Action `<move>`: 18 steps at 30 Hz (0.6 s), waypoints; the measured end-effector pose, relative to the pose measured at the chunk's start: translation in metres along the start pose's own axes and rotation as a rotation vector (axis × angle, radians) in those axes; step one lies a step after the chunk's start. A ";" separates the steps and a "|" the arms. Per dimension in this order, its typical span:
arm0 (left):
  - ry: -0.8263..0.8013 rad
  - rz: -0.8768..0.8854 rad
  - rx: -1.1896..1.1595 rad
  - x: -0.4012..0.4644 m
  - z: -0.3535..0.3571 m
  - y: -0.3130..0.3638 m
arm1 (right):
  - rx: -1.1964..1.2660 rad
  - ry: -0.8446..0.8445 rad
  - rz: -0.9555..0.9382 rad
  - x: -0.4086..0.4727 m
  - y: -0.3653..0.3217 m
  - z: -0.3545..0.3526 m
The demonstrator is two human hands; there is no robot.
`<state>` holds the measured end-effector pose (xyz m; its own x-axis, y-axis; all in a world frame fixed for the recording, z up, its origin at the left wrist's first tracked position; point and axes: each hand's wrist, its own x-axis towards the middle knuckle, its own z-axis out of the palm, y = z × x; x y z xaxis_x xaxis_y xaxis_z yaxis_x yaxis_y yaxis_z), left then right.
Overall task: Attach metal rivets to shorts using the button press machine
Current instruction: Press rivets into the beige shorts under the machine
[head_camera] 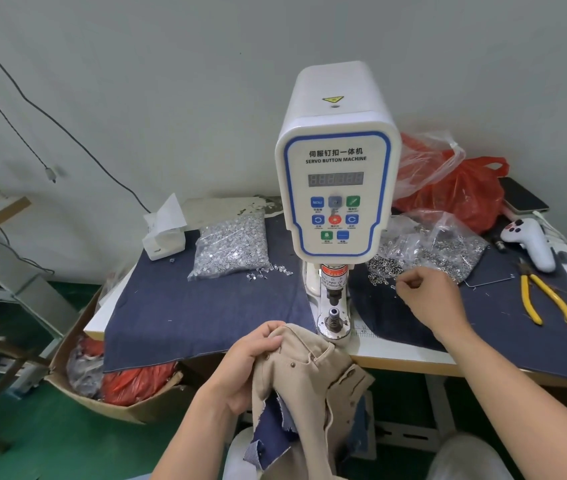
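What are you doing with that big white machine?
A person is putting rivets on tan shorts. The left hand holds the shorts just below the press. The right hand is curled at a loose pile of rivets, seemingly picking one up. Nothing sits under the press yet.

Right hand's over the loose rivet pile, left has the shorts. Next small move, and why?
Probably bring the right hand from the loose rivets to the lower die of the button machine. Its fingertips are curled together as if pinching a piece, though none is visible. The die post looks bare, and the left hand grips the shorts just short of it.
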<state>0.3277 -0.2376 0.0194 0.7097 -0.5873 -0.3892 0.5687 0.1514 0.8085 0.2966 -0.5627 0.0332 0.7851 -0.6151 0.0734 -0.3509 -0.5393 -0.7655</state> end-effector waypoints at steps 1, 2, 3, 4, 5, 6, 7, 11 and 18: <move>0.000 -0.004 -0.013 0.001 0.000 0.001 | 0.156 -0.045 0.087 -0.001 -0.003 0.001; 0.010 -0.003 0.001 0.002 0.001 0.002 | 0.313 -0.095 0.170 -0.003 -0.006 0.002; 0.028 0.001 0.032 0.004 0.002 0.004 | 0.442 -0.146 0.232 -0.005 -0.008 0.003; 0.056 0.010 0.079 0.006 0.005 0.007 | 0.530 -0.193 0.273 -0.007 -0.011 0.004; 0.092 0.018 0.133 0.007 0.009 0.010 | 0.579 -0.235 0.299 -0.009 -0.013 0.004; 0.135 0.028 0.196 0.008 0.013 0.013 | 0.604 -0.268 0.314 -0.012 -0.016 0.004; 0.177 0.037 0.265 0.008 0.017 0.016 | 0.614 -0.291 0.322 -0.015 -0.017 0.004; 0.358 0.099 0.576 0.011 0.029 0.031 | 0.592 -0.350 0.361 -0.026 -0.022 0.006; 0.428 0.190 0.852 0.025 0.027 0.062 | 0.755 -0.464 0.490 -0.037 -0.028 0.008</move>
<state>0.3696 -0.2643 0.0710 0.9454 -0.2486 -0.2106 0.0565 -0.5116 0.8574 0.2819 -0.5201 0.0465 0.8184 -0.3002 -0.4899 -0.3993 0.3159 -0.8607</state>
